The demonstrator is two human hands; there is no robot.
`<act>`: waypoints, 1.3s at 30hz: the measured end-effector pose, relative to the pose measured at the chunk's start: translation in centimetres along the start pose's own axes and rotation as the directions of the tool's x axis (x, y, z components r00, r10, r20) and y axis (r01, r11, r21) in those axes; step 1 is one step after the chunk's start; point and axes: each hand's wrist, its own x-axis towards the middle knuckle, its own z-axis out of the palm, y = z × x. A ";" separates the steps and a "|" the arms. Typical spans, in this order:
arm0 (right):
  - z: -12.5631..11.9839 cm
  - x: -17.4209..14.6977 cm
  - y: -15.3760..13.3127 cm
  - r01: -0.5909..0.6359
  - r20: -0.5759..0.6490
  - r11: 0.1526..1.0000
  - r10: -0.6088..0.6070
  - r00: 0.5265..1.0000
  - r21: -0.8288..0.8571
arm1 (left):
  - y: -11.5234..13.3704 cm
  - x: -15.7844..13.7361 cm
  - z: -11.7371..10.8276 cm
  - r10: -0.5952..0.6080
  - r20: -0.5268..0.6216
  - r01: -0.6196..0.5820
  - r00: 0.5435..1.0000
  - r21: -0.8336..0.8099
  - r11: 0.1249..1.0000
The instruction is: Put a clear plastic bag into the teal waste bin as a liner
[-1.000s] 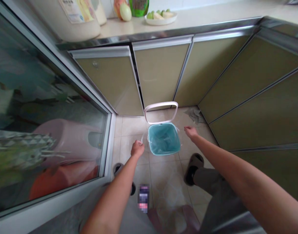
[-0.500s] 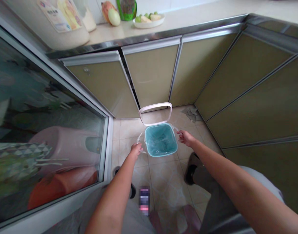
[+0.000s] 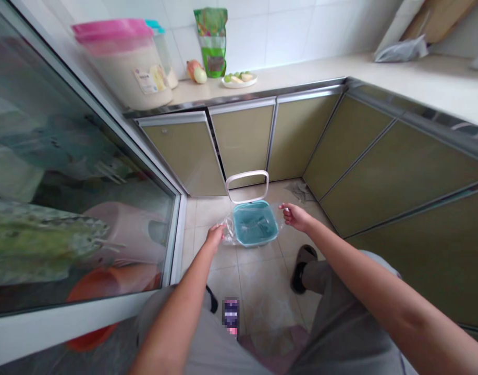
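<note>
A light-blue waste bin [image 3: 242, 240] stands on the tiled floor between my hands, with its pale pink rim frame [image 3: 247, 174] tipped up at the back. A clear plastic bag [image 3: 230, 233] spreads across the bin's mouth and out past both sides. On the bin's left, my left hand [image 3: 216, 234] is closed on the gathered edge of the bag. My right hand [image 3: 295, 216] pinches the bag's other edge, to the right of the bin and a little above it. How far the bag reaches down inside is hard to make out.
Cabinet doors [image 3: 242, 140] close in the back and right, one slightly ajar. A glass door [image 3: 117, 208] borders the left. On the counter [image 3: 301, 73] are a pink-lidded container [image 3: 117, 62], a green pouch [image 3: 213, 44] and a fruit plate [image 3: 239, 83]. A grey cloth [image 3: 300, 191] lies in the corner.
The view has tilted up, showing more of the counter. The bag has been drawn up and outward, and its film now stretches over the bin's mouth. Both hands still grip it.
</note>
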 end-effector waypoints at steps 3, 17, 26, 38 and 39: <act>0.8 -3.0 -0.6 0.020 0.031 1.000 -0.020 0.999 0.023 | 1.4 -2.5 -0.6 0.007 0.052 -0.003 0.999 -0.071 0.998; 0.8 -21.2 -2.8 0.246 0.202 0.968 -0.252 0.947 0.052 | 6.7 -19.9 -6.6 0.242 0.296 -0.090 0.924 -0.446 0.890; 0.0 -29.1 -3.9 0.423 0.071 0.906 -0.422 0.904 0.011 | 10.3 -27.2 -10.5 0.328 0.362 -0.101 0.873 -0.523 0.846; 1.0 -23.8 -0.3 0.173 0.163 0.966 -0.205 0.965 0.190 | 8.9 -23.2 -8.6 0.205 0.333 -0.020 0.920 -0.484 0.875; 0.9 -22.9 0.4 0.129 0.154 0.966 -0.166 0.974 0.223 | 8.3 -22.5 -8.4 0.174 0.344 0.007 0.923 -0.466 0.885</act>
